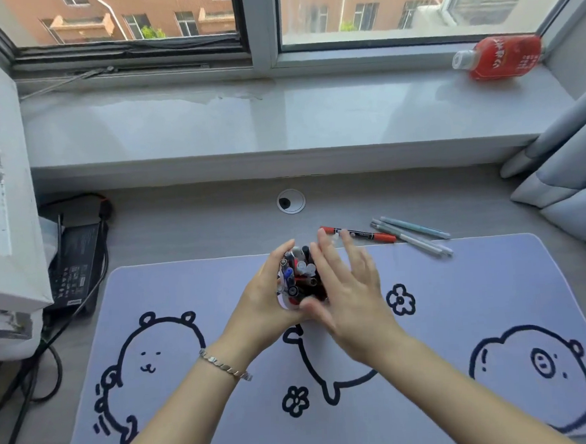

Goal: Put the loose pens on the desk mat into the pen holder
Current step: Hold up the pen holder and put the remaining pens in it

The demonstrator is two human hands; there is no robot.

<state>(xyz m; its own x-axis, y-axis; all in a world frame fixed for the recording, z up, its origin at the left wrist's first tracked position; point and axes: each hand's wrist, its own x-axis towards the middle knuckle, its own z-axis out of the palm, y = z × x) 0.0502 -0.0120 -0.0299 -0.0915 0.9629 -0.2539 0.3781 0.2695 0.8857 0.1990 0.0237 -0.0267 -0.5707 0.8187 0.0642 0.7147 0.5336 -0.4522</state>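
The pen holder [284, 299] stands on the lilac desk mat [461, 297] near its far edge, packed with several pens [300, 273] whose ends point up. My left hand [265, 302] wraps around the holder's left side. My right hand [347, 287] is against its right side with fingers spread and blurred by motion; it holds nothing I can see. A red-and-black marker [371, 234] lies on the desk just past the mat's far edge. Three pale pens [414, 236] lie to the right of the marker, their tips reaching over the mat's edge.
A red drink bottle [501, 56] lies on the windowsill at the far right. A black power adapter with cables [78, 262] sits at the desk's left. A round cable grommet [291, 201] is behind the holder. Grey curtains [563, 184] hang at the right.
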